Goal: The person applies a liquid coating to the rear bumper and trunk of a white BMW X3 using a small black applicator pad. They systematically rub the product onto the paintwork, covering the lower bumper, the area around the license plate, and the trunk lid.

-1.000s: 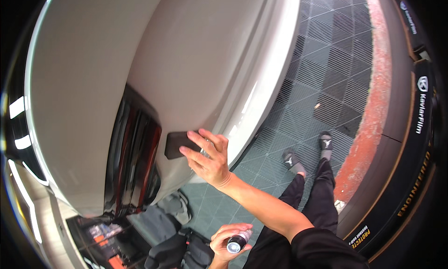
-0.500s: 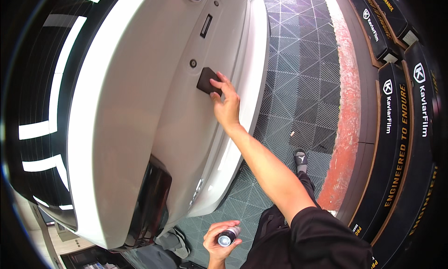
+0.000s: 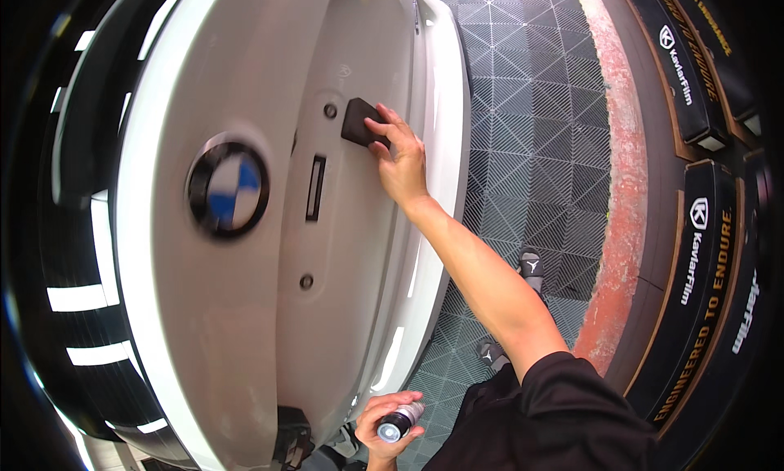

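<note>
My right hand (image 3: 402,156) reaches out over the pale car tailgate (image 3: 359,218). Its fingers are closed on a dark rectangular applicator block (image 3: 358,121), which appears to lie against the recessed panel, close to a round fitting (image 3: 330,111). Low in the picture, my left hand (image 3: 374,418) is wrapped round a small bottle (image 3: 400,420) with a dark neck and a pale round top. The bottle is tilted, and its label side is mostly hidden by the fingers.
A round blue and white badge (image 3: 229,188) sits on the tailgate, beside a narrow slot (image 3: 315,188). The bumper (image 3: 445,144) curves along the right. Past the grey tiled floor (image 3: 531,136) runs a worn red kerb (image 3: 616,267), with long black boxes (image 3: 701,258) beyond.
My view has moved along the tailgate, bringing the whole badge into sight. The right hand and its block have travelled past the slot to another fitting. My left hand still holds the bottle.
</note>
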Demonstrator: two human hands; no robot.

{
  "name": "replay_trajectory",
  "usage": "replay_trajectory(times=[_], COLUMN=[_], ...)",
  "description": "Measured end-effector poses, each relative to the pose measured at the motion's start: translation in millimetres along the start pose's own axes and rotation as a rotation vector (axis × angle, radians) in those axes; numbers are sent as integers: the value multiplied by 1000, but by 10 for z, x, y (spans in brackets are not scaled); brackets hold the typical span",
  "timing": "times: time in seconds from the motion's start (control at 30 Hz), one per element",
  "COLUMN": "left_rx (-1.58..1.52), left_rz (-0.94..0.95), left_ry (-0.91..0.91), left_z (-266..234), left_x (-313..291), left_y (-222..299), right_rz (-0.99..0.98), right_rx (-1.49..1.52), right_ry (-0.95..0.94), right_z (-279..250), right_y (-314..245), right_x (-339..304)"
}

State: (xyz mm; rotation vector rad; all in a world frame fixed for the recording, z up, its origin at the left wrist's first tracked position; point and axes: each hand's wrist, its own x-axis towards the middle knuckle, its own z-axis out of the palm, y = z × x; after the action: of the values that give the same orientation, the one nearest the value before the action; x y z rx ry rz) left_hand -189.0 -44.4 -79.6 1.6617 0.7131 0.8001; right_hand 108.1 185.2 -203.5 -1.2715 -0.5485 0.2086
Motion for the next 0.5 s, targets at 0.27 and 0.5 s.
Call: replay_trajectory(times=[0.27, 0.5], left_rx=[96, 140], left_rz=[-64, -82], left_ry=[-23, -3], left_z=[564, 782], left_x=[983, 1415], left_y=[134, 222], right_rz=[-67, -100], right_rx=[8, -38], right_ry=[35, 44], right_z=[-25, -65], right_y=[338, 591], right_x=[1491, 2526])
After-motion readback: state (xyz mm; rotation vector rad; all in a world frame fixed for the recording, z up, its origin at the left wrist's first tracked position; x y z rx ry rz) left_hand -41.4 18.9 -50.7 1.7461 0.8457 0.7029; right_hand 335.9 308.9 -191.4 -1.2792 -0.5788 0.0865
